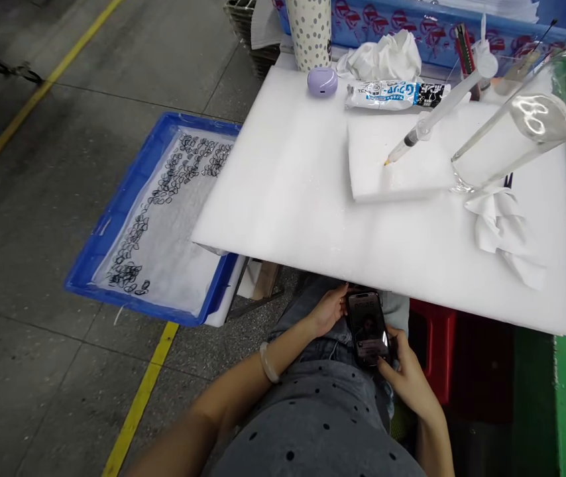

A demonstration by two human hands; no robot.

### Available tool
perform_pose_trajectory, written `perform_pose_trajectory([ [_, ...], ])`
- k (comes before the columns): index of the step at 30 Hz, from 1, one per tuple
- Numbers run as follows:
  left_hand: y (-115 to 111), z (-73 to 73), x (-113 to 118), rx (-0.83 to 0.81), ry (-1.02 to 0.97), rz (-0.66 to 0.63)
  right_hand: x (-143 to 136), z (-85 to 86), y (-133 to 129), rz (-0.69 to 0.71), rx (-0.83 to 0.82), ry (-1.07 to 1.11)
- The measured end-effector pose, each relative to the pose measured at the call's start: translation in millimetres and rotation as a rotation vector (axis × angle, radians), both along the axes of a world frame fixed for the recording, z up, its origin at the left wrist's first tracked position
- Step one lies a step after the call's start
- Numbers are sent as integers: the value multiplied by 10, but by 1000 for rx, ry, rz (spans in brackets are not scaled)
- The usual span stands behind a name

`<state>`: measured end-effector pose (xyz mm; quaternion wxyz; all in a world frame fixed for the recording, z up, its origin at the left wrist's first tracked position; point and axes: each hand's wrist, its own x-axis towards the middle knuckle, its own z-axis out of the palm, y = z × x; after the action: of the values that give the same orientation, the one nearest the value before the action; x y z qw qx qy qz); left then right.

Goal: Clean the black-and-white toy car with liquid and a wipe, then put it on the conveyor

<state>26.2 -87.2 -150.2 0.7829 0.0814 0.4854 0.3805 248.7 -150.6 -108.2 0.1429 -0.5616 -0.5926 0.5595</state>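
Note:
A black smartphone (pixel 368 328) with a lit screen rests over my lap, just below the near edge of the white foam board (pixel 283 199). My left hand (pixel 329 309) grips the phone's upper left side. My right hand (pixel 407 374) holds its lower right edge, thumb near the screen. A pale bangle (pixel 268 363) circles my left wrist.
On the foam board lie a syringe (pixel 429 122), a smaller foam pad (pixel 397 165), a glue tube (pixel 395 95), crumpled tissues (pixel 504 228), a purple case (pixel 322 81) and a clear glass vessel (pixel 516 126). A blue tray (pixel 114 225) with several small dark rings sits left. A red stool (pixel 437 344) stands under the board.

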Motion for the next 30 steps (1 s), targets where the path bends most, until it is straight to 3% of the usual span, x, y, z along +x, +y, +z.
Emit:
perform_pose_trajectory([
  [13, 7, -83, -32, -31, -70, 8, 36, 47, 71, 36, -28, 47],
  [18, 21, -89, -23, -26, -83, 14, 35, 54, 113, -74, -52, 16],
  [23, 29, -63, -46, -6, -75, 52, 109, 140, 156, 32, -71, -58],
  [30, -8, -80, -52, 58, -26, 24, 151, 144, 125, 13, -46, -117],
])
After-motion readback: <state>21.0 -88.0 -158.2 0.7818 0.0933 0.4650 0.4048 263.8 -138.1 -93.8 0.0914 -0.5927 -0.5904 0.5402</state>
